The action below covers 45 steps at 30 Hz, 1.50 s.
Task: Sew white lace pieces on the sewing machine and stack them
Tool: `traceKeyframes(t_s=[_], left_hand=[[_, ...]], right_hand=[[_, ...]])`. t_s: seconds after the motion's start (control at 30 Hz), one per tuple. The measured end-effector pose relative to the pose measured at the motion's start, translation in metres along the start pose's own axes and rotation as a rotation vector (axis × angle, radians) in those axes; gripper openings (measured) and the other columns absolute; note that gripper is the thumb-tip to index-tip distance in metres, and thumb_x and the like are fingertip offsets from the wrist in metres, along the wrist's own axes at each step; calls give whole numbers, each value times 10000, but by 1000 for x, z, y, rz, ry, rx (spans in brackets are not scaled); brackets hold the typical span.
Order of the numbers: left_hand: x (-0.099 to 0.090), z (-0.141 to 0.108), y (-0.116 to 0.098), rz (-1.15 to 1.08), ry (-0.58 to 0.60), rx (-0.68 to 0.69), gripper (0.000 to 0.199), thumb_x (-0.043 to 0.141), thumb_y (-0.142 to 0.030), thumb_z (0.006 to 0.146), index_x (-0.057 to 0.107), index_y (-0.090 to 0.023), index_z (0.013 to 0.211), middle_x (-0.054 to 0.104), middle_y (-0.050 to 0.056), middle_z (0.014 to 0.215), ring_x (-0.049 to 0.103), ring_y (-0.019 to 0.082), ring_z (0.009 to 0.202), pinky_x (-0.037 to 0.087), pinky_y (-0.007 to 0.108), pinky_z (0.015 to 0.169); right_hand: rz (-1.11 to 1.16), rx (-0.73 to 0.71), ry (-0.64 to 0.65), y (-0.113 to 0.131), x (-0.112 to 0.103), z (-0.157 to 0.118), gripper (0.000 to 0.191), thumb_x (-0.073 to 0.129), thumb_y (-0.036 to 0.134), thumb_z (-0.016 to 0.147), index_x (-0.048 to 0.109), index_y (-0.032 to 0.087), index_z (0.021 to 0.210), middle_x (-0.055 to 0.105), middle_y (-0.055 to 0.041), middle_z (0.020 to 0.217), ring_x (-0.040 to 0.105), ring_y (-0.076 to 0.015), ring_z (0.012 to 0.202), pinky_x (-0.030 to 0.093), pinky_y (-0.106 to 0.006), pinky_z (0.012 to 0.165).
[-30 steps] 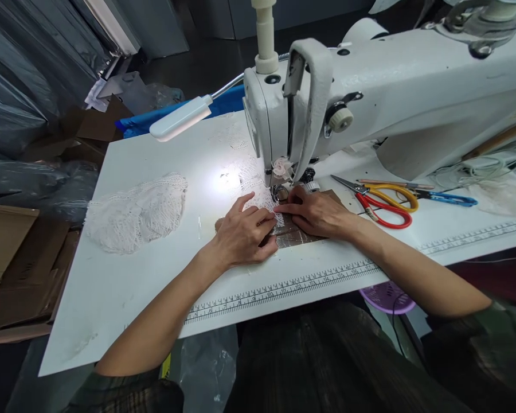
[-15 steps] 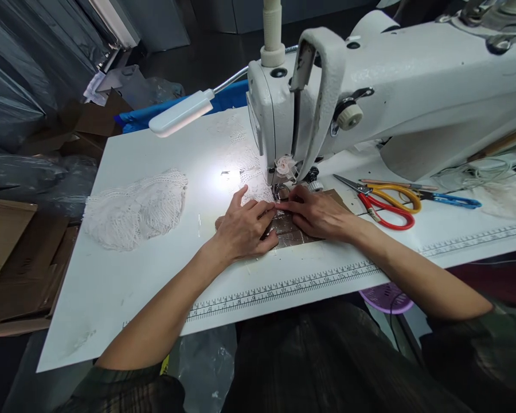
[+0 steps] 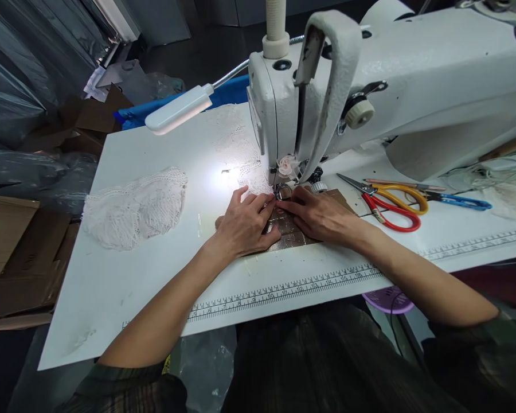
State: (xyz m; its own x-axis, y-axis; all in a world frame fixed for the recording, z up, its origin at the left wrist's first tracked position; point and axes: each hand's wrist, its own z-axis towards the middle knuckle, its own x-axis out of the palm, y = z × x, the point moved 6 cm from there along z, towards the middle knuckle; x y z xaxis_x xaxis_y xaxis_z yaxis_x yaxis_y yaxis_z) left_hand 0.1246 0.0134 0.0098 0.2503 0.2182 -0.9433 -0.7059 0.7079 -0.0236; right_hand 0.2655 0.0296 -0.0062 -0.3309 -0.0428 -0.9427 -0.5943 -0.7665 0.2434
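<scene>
White lace (image 3: 250, 172) lies under the needle area of a white sewing machine (image 3: 269, 109). My left hand (image 3: 247, 223) rests palm down just left of the presser foot (image 3: 277, 192), fingers bent, fingertips at the lace edge. From the right, my right hand (image 3: 316, 215) reaches in with its index finger pointing at the foot, other fingers curled. Both hands press on a brown taped plate (image 3: 290, 232) on the table. Whatever small piece lies beneath the fingertips is mostly hidden. A second white lace piece (image 3: 135, 209) lies apart at the left.
Red-handled scissors (image 3: 391, 215), yellow-handled scissors (image 3: 402, 198) and a blue tool (image 3: 464, 201) lie right of the machine head. A lamp (image 3: 180, 109) hangs over the table. A printed ruler (image 3: 284, 289) runs along the front edge. Cardboard boxes (image 3: 8, 241) stand at the left.
The lace by the foot has shifted slightly, and my left fingers lie a little flatter. More of the brown plate shows between my hands. The view has moved slightly.
</scene>
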Motion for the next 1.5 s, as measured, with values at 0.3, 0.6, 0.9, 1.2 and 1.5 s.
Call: traceKeyframes(t_s=[0.3, 0.6, 0.9, 1.2, 1.5], left_hand=[[2, 3, 3, -5, 39, -77, 458, 528, -412, 900, 649, -115, 1226, 660, 153, 1280, 655, 280, 940, 426, 508, 926], [5, 3, 4, -5, 82, -130, 515, 506, -433, 908, 600, -97, 1287, 624, 178, 1335, 642, 307, 1059, 402, 508, 924], [7, 2, 18, -87, 32, -142, 533, 554, -447, 901, 570, -132, 1331, 646, 164, 1257, 627, 317, 1113, 413, 535, 995], [1, -10, 24, -41, 69, -186, 630, 474, -490, 985, 378, -105, 1474, 449, 258, 1498, 390, 392, 1426, 244, 640, 1148], [-53, -89, 105, 167, -39, -802, 454, 512, -414, 1002, 471, -146, 1366, 499, 190, 1413, 480, 338, 1258, 380, 520, 1047]], right_hand=[[308, 146, -3, -24, -17, -2, 306, 474, 319, 979, 743, 198, 1060, 657, -110, 1033, 629, -210, 835, 534, -358, 805], [419, 348, -124, -32, -25, 5, 454, 350, 474, 1043, 702, 199, 964, 737, -101, 981, 676, -256, 929, 550, -388, 829], [327, 230, -80, -23, -14, -12, 365, 459, 341, 992, 726, 140, 1139, 672, -177, 1234, 691, -281, 1020, 560, -435, 904], [210, 207, -61, -29, -9, -15, 371, 438, 331, 980, 701, 190, 1201, 689, -147, 1223, 705, -304, 1013, 574, -461, 876], [-15, 63, -133, -33, 13, -23, 474, 343, 431, 1006, 643, 157, 1250, 641, -201, 1321, 692, -388, 1030, 588, -547, 834]])
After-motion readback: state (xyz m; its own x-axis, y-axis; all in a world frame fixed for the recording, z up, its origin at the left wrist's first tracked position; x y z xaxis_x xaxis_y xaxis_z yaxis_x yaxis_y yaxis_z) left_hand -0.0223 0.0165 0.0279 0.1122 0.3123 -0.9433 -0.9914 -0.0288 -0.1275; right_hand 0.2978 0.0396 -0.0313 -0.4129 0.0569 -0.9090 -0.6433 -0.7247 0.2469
